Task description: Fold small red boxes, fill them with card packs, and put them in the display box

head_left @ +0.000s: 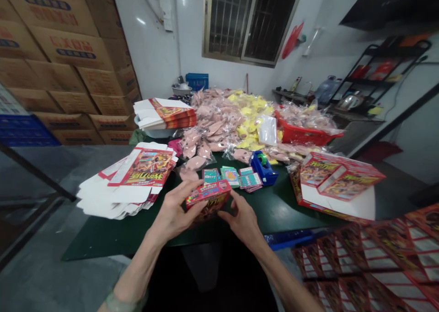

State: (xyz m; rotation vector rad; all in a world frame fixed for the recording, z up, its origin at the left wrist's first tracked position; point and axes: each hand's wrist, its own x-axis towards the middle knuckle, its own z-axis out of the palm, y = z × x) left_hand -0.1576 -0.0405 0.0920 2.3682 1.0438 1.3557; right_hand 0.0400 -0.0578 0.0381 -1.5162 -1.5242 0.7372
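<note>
A small red printed carton stands on the dark green table in front of me, its top panel facing up. My left hand grips its left end, the thumb across the near face and the fingers over the back. At its right end my right hand curves with thumb and fingers apart, close against the carton's edge; whether it presses on the box is hard to see. Just behind the carton lie small stacks of printed cards. Beside them sits a blue tape dispenser with a green roll.
Flat unfolded cartons are piled at left, with another stack behind. Bagged pink and yellow pieces heap at the back, near a red basket. Made-up cartons stand in a display box at right; more cartons fill the lower right.
</note>
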